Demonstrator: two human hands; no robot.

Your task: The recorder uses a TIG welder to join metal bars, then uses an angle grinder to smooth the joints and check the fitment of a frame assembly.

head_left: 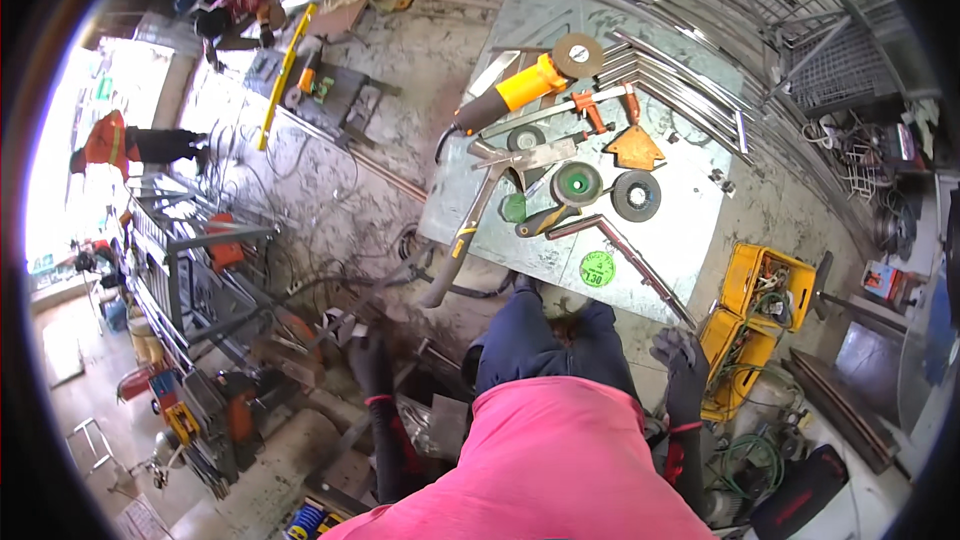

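My left hand [372, 365], in a dark glove, is low beside my left knee. Its fingers are closed near a small pale piece; what they hold is unclear. By the yellow toolbox [738, 312], my right hand [684, 370] hangs in a grey glove, fingers loosely apart. Just beyond it ends a brown bent metal bar [640, 270]. On the pale sheet before me lie a hammer [462, 240], a yellow-and-black angle grinder [520, 90], a smaller grinder with a green disc [577, 183], an orange clamp [592, 112], an orange arrow-shaped magnet [636, 150] and a dark grinding disc [635, 196].
Shiny metal tubes [690, 90] lie along the sheet's far right. A metal frame with tools [215, 240] stands at left. One person [130, 145] in orange is at far left; another [235, 15] works behind a yellow level [287, 75]. Green hose [755, 460] coils at lower right.
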